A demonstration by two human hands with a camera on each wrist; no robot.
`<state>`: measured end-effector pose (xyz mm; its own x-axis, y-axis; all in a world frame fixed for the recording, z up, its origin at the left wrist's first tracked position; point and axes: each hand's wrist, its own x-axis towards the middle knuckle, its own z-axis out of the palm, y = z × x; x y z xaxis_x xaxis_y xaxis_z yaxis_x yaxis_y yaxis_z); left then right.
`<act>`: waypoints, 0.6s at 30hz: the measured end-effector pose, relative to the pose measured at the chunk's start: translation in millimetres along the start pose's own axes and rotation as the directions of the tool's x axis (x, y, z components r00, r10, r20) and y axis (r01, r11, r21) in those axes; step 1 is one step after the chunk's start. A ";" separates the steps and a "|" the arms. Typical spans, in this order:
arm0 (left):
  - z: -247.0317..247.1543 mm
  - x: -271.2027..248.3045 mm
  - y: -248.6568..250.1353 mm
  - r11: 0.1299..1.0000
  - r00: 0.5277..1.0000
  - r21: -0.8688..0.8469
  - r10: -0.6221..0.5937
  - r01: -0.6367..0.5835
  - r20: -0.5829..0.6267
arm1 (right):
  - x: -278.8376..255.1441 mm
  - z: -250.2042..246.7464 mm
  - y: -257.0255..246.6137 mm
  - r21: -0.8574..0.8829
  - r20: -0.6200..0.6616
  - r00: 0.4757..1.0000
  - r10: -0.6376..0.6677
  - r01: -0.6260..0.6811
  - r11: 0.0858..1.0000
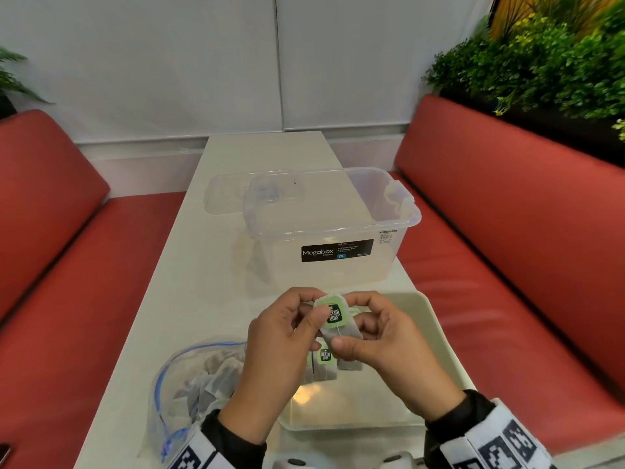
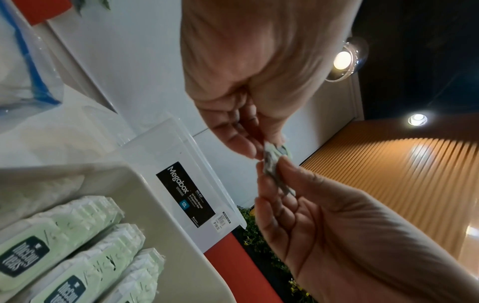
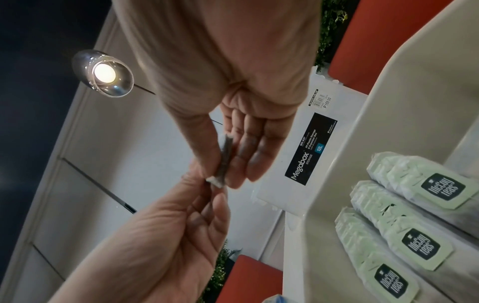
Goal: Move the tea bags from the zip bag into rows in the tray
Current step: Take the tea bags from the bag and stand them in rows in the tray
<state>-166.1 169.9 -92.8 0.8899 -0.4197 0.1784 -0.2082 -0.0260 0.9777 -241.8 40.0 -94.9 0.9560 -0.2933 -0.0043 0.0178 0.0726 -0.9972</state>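
Both hands hold one tea bag (image 1: 333, 316) with a green tag above the cream tray (image 1: 436, 330). My left hand (image 1: 316, 308) pinches its left edge. My right hand (image 1: 348, 324) pinches its right side and lower end. The wrist views show the same bag edge-on (image 2: 272, 164) (image 3: 226, 151) between the fingertips of both hands. Three rows of tagged tea bags (image 3: 404, 211) (image 2: 77, 235) lie in the tray's far end, partly hidden by the hands in the head view. The clear zip bag (image 1: 189, 377) with a blue seal lies open at the near left and holds several tea bags.
A clear Megabox storage box (image 1: 338, 231) stands just beyond the tray, with its clear lid (image 1: 230, 194) behind it to the left. The narrow white table (image 1: 203, 265) runs between two red benches (image 1: 507, 265). Plants (image 1: 541, 62) stand at the back right.
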 end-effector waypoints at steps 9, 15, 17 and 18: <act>2.0 3.4 -4.0 0.997 0.994 -0.017 -0.067 0.069 0.082 | 4.2 -9.0 2.7 -0.058 -0.023 1.000 -0.019 0.018 0.998; 4.8 8.4 -4.8 0.995 0.995 -0.037 -0.086 0.088 0.058 | 8.1 -17.0 -5.7 -0.081 -0.031 0.999 -0.025 0.022 0.996; 6.9 8.9 -6.5 0.995 0.994 -0.027 -0.092 0.094 0.060 | 12.3 -17.9 -12.1 -0.131 -0.044 0.998 -0.050 0.044 0.990; 7.9 9.2 -7.7 0.994 0.993 -0.028 -0.100 0.102 0.060 | 15.5 -18.9 -15.7 -0.170 -0.061 0.996 -0.066 0.054 0.984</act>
<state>-159.5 159.1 -99.5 0.8803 -0.4688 0.0729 -0.1054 -0.0433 0.9935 -232.9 16.3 -80.8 0.9331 -0.3552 0.0565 0.0197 -0.1066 -0.9941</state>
